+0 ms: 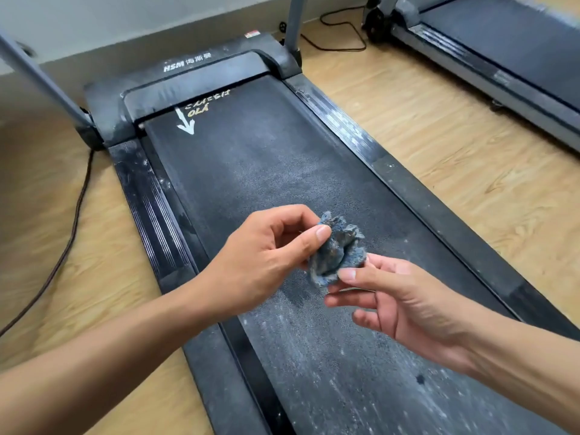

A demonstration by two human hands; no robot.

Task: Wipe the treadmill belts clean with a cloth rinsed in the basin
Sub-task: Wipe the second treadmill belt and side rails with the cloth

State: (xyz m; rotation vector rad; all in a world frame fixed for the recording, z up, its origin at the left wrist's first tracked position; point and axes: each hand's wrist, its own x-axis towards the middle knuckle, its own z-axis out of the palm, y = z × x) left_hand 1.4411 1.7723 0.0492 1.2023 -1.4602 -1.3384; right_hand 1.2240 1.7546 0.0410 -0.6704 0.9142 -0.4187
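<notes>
A crumpled blue-grey cloth [339, 251] hangs in the air above the dusty black belt [270, 164] of the near treadmill. My left hand [270, 252] pinches the cloth's upper edge between thumb and curled fingers. My right hand [395, 302] holds its lower edge between thumb and fingertips. The belt shows grey dust and pale streaks, thickest toward the near end. A white arrow and lettering mark the belt's far end. No basin is in view.
A second treadmill [508, 58] stands at the upper right across a strip of wooden floor [439, 146]. Grey uprights [44, 80] rise at the near treadmill's front corners. Dark power cables [72, 233] run along the floor at left and behind.
</notes>
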